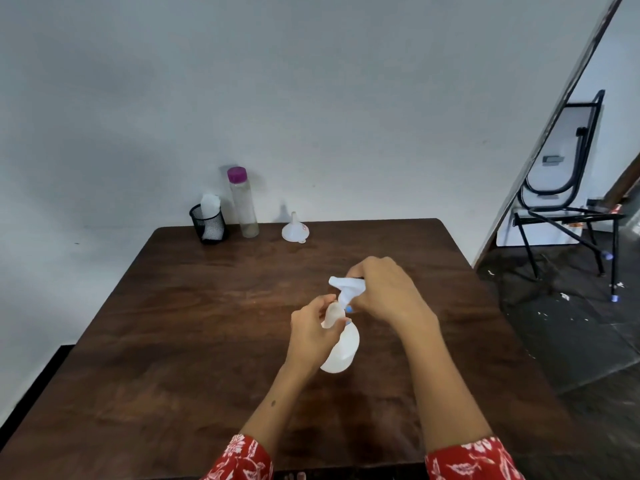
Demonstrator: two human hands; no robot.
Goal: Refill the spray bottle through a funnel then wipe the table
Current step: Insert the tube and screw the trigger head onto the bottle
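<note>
A white spray bottle (341, 351) stands at the middle of the brown wooden table (173, 341). My left hand (311, 327) grips its upper body and neck. My right hand (384, 289) grips the white spray head (346, 289) at the top of the bottle. A small white funnel (294, 229) sits mouth down near the table's far edge. Left of it stands a tall clear bottle (244, 206) with a purple cap, a little liquid at its bottom. A black mesh cup (209, 223) at the far left holds a white cloth (210, 206).
A grey wall runs right behind the table's far edge. To the right, beyond the table, a black-framed folding chair (568, 188) stands on a dark floor with scattered white bits.
</note>
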